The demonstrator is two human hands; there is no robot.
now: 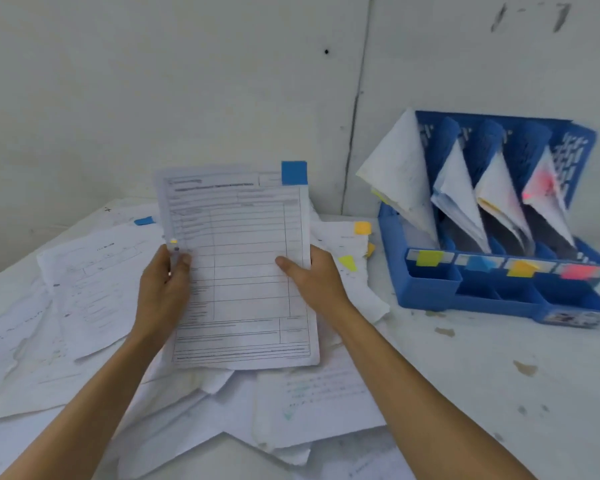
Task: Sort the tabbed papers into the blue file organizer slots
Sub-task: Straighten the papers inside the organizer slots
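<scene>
I hold a printed form sheet upright over the paper pile, with a blue tab at its top right corner. My left hand grips its left edge, thumb on the front. My right hand grips its right edge the same way. The blue file organizer stands at the right against the wall. Its slots hold leaning papers and carry front labels: yellow, blue, orange, pink.
A loose pile of papers covers the white table's left and middle. Some show tabs: blue, orange, yellow. White walls meet in a corner behind. Stained table surface lies in front of the organizer.
</scene>
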